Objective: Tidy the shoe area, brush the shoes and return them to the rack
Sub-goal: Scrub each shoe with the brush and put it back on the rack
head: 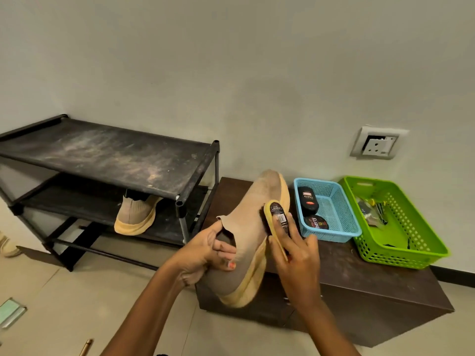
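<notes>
Beige knit shoe point(246, 209), likely light and floppy, is resting in the left hand point(203, 253) gripping its collar while the right hand point(295, 255) is clasping a yellow oval brush point(274, 214).

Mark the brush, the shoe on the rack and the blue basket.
brush point(274, 209): head view, top end of its back.
shoe on the rack point(135, 214): head view, knit upper.
blue basket point(334, 234): head view, front wall.

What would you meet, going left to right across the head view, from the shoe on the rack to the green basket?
Shoe on the rack → left hand → brush → blue basket → green basket.
</notes>
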A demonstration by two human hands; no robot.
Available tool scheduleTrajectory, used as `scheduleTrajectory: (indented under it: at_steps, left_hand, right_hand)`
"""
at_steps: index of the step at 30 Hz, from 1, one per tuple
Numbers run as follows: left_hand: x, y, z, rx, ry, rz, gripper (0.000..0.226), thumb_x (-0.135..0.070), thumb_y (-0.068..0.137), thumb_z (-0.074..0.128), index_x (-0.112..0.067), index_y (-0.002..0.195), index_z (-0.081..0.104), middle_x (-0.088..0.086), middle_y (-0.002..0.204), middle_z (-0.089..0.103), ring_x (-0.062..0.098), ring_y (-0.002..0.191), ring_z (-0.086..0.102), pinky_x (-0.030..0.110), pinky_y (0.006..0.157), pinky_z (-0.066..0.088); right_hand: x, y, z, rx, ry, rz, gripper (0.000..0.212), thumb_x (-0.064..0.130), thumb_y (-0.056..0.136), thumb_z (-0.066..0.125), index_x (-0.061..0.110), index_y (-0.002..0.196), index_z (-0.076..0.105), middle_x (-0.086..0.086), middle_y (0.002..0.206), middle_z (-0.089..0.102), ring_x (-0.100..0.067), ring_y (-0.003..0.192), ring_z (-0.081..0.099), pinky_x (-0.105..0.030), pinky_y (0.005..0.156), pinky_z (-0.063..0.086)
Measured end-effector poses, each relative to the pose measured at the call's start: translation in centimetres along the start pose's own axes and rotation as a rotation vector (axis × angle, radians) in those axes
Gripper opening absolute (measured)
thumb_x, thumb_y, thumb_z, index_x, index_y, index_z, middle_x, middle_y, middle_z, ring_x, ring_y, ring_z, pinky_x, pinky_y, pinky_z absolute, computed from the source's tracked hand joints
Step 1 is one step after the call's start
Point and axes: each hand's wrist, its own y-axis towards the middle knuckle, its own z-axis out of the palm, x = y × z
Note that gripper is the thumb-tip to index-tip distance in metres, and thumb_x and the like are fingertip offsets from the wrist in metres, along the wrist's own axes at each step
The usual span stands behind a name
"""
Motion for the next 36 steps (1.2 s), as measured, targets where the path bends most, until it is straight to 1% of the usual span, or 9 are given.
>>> scheduleTrajectory:
  at_steps: [5,8,12,16,19,24,27,31,36]
  left_hand:
    - [0.1,0.0,0.1,0.005,0.151,0.012,0.096,0.032,0.059,0.045,-0.028,0.135,0.043,0.016,0.078,0.064,0.018,0.062,0.063,0.028,0.050,0.054]
    - [-0.2,0.2,0.3,-0.056,0.234,0.005,0.098,0.034,0.068,0.046,-0.040,0.130,0.032,0.016,0.074,0.065,0.018,0.059,0.064,0.031,0.056,0.057]
    - [-0.3,-0.1,0.6,-0.060,0.472,0.065,0.096,0.032,0.070,0.047,-0.035,0.137,0.030,0.012,0.081,0.069,0.015,0.068,0.068,0.029,0.061,0.056]
    - [-0.2,-0.3,1.0,-0.118,0.597,-0.015,0.099,0.027,0.075,0.051,-0.038,0.143,0.018,0.011,0.075,0.067,0.016,0.063,0.066,0.035,0.066,0.057]
    - [-0.2,-0.2,0.6,-0.122,0.615,-0.020,0.097,0.026,0.075,0.051,-0.029,0.148,0.020,0.013,0.078,0.067,0.020,0.068,0.067,0.041,0.071,0.057]
    - [0.2,-0.1,0.5,-0.114,0.605,-0.042,0.094,0.025,0.077,0.049,-0.028,0.149,0.019,0.011,0.076,0.068,0.018,0.066,0.066,0.030,0.062,0.055]
    - [0.5,0.0,-0.2,-0.139,0.588,-0.030,0.084,0.022,0.082,0.045,-0.028,0.147,0.027,0.018,0.078,0.067,0.025,0.068,0.066,0.036,0.064,0.054]
    - [1.0,0.4,-0.3,-0.133,0.637,-0.077,0.093,0.022,0.079,0.050,-0.029,0.150,0.016,0.011,0.077,0.068,0.016,0.065,0.065,0.027,0.060,0.055]
    - [1.2,0.4,-1.2,-0.144,0.636,-0.071,0.090,0.022,0.080,0.048,-0.028,0.149,0.019,0.011,0.076,0.067,0.015,0.063,0.065,0.025,0.057,0.054]
  right_hand:
    - [-0.6,-3.8,1.9,0.277,-0.050,-0.207,0.035,0.026,0.100,0.044,0.021,0.134,0.049,-0.007,0.142,0.047,-0.028,0.089,0.058,-0.025,0.072,0.021]
    - [-1.0,-0.7,0.8,0.123,-0.087,0.075,0.036,0.027,0.097,0.041,0.021,0.130,0.054,-0.008,0.130,0.058,-0.020,0.078,0.047,-0.021,0.068,0.027]
    - [-0.1,-3.8,1.6,0.296,-0.104,-0.228,0.036,0.025,0.100,0.037,0.018,0.129,0.055,-0.013,0.134,0.055,-0.023,0.086,0.050,-0.029,0.073,0.031]
    - [-2.0,-2.4,1.7,0.126,-0.025,0.197,0.039,0.034,0.094,0.042,0.026,0.131,0.050,-0.011,0.130,0.058,-0.020,0.075,0.042,-0.028,0.070,0.040]
    - [-0.8,-5.7,2.8,0.354,-0.070,-0.092,0.039,0.030,0.100,0.032,0.025,0.134,0.050,-0.008,0.138,0.051,-0.027,0.095,0.057,-0.026,0.082,0.035]
    - [-2.1,-2.9,2.1,0.156,-0.066,0.203,0.044,0.028,0.091,0.040,0.026,0.136,0.044,-0.007,0.132,0.055,-0.018,0.077,0.037,-0.025,0.066,0.032]
    - [0.7,-5.3,2.5,0.269,-0.031,-0.159,0.036,0.028,0.097,0.036,0.022,0.124,0.059,-0.005,0.128,0.059,-0.014,0.083,0.041,-0.022,0.074,0.040]
    - [-2.7,-3.5,2.7,0.156,-0.067,0.316,0.038,0.031,0.095,0.043,0.030,0.133,0.046,-0.006,0.127,0.060,-0.012,0.071,0.033,-0.018,0.067,0.032]
    - [-1.4,-5.2,3.5,0.328,0.051,0.052,0.029,0.017,0.094,0.046,0.019,0.120,0.060,-0.014,0.116,0.064,-0.021,0.072,0.048,-0.030,0.074,0.046]
